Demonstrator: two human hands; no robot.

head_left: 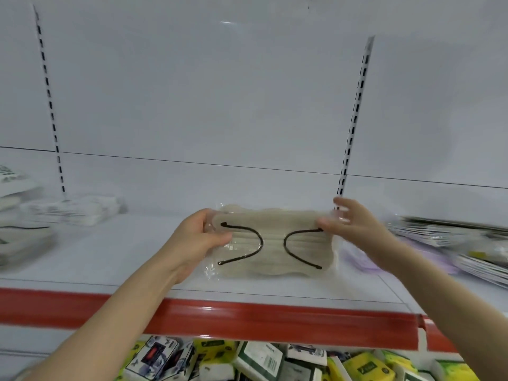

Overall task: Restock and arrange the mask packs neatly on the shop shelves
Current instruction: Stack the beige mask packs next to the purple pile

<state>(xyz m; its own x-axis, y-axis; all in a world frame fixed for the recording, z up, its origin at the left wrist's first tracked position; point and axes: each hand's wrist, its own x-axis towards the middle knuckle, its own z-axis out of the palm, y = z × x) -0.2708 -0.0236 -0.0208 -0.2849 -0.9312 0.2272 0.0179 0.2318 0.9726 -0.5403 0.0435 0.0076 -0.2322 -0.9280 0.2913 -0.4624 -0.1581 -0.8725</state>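
Both hands, left hand (202, 237) and right hand (349, 224), grasp one beige mask pack (275, 243) over the mostly bare shelf (110, 257), so restocking looks early, with stacks (74, 210) only at the sides.

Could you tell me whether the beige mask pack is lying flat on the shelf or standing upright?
Flat, broad face up: both dark ear loops of the beige mask pack show on top. The left hand and right hand grip its ends on the shelf.

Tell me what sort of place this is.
Most likely a retail shop aisle: a white shelf with a red price-strip edge, slotted uprights on the back panel, and boxed goods below.
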